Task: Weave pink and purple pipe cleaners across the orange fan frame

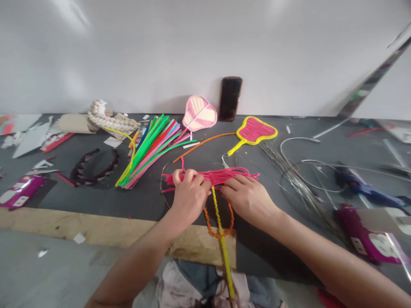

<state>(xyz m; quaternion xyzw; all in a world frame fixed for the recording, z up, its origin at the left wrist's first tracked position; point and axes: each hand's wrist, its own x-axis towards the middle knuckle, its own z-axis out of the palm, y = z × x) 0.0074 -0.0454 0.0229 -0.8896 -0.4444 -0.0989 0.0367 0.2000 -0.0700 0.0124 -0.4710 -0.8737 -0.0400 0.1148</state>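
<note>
A: What is lying nearest the person?

B: A yellow pipe cleaner [221, 231] is running from the lap up toward the pink bundle [221, 176], and an orange loop [218, 224] is hanging around it, just this side of the bundle, over the wooden edge of the bench [96, 201].

A: And the hands?

B: The left hand [189, 194] is curling over the bundle's left end, its grip clamping down on the pink strands. The right hand [247, 196] is pressing flat on the bundle just right of the yellow pipe cleaner, fingers together on the strands (whether the thumb is pinching beneath, I cannot tell).

A: Where is the bundle sitting?

B: It is lying crosswise on the dark bench surface, between the two hands.

A: What is lying beyond it?

B: Left of the bundle and farther back, a fan of coloured pipe cleaners [150, 147] is spreading out. Right of the bundle, thin wires [295, 179] are trailing away. Behind the bundle, a yellow-rimmed paddle [255, 131] is lying flat; farther still, a pink heart-shaped piece [199, 114] and a dark phone [230, 98] are leaning on the wall.
</note>
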